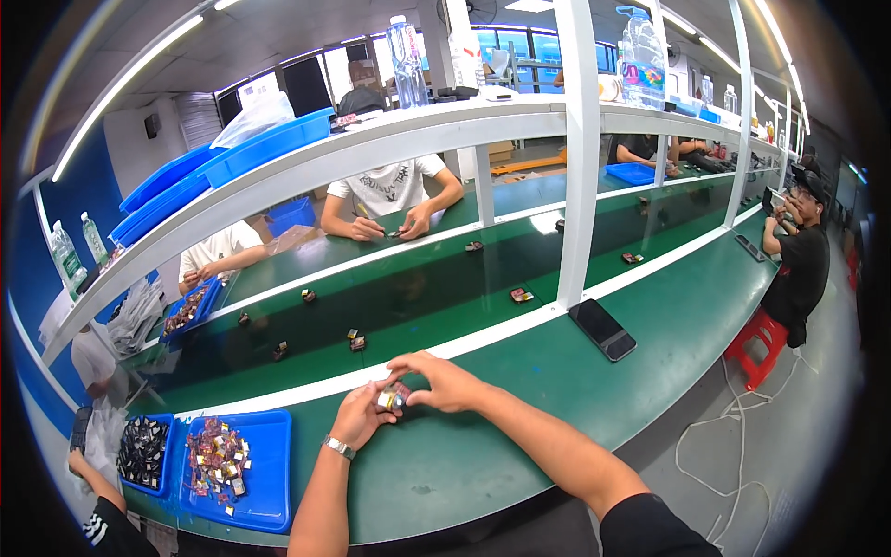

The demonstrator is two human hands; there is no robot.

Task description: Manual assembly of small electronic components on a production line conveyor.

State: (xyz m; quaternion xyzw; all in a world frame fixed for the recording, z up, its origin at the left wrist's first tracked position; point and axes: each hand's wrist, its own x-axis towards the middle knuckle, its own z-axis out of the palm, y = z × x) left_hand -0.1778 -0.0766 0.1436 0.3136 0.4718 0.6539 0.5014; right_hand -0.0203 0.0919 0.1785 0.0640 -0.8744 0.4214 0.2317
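Head view: we see both hands meeting over the green surface (520, 390), just in front of the dark conveyor belt (408, 297). Left hand (360, 415), with a metal wristwatch (340, 447) on the wrist, and right hand (436, 381) both pinch a small metallic part (390, 400); fingers of each hand are closed on it from either side, right-hand fingers arching over the top. The part sits between the two hands, just above the surface near its white front strip.

Left of the hands we note a blue tray (269, 464) with a heap of small mixed-colour parts, and beside it a second blue tray (167, 455) holding dark parts. A black phone (602, 329) lies on the surface to the right, well apart from the hands. Small parts (356, 340) ride on the belt. Across the belt a person in a white shirt (390, 186) works with both hands. Another person's arm (93, 492) shows at the lower left.
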